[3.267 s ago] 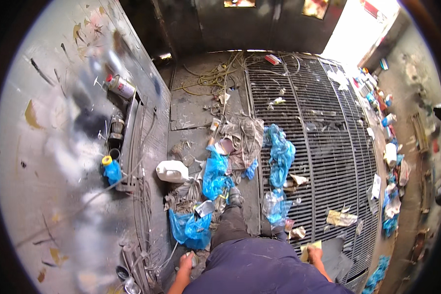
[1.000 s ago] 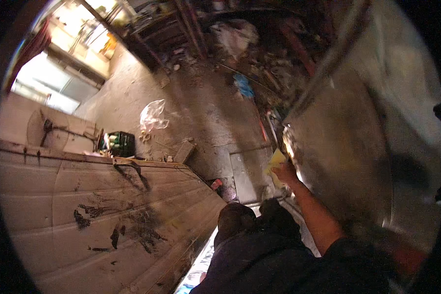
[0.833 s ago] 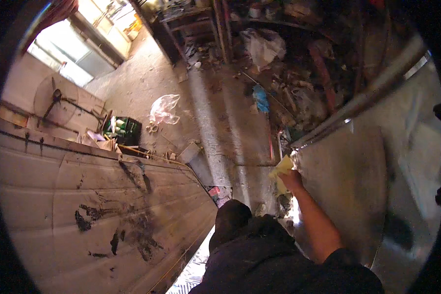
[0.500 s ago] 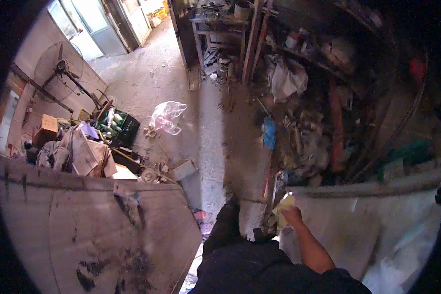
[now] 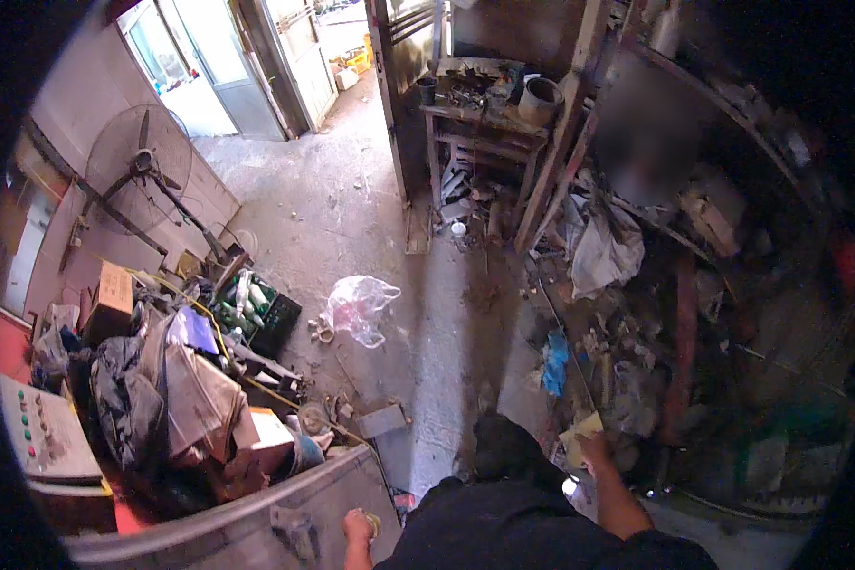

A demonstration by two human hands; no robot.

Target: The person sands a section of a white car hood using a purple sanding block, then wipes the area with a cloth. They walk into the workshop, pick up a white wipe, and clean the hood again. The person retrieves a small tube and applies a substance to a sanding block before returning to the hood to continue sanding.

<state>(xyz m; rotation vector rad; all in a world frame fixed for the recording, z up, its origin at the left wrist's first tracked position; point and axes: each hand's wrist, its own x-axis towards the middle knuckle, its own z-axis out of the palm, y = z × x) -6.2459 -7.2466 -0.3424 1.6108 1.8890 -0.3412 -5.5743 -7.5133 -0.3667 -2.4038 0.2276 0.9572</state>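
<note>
At the lower right, my right hand is closed on a flat, pale yellow piece, perhaps card or folded cloth; its exact kind does not show. My left hand is closed at the lower middle, just beyond the edge of a pale stained panel. A small yellowish thing shows at its fingers, too small to name. Beyond my right hand lies a crumpled blue piece of plastic on the dirty floor.
Piled at left are cardboard, dark cloth and a crate of bottles, beside a standing fan. A control box with buttons is nearer. A clear plastic bag lies on the floor. Cluttered shelves line the right.
My view has moved forward and tilted up, past the big pale panels. My left hand has come into view. My right hand still holds the pale yellow piece.
</note>
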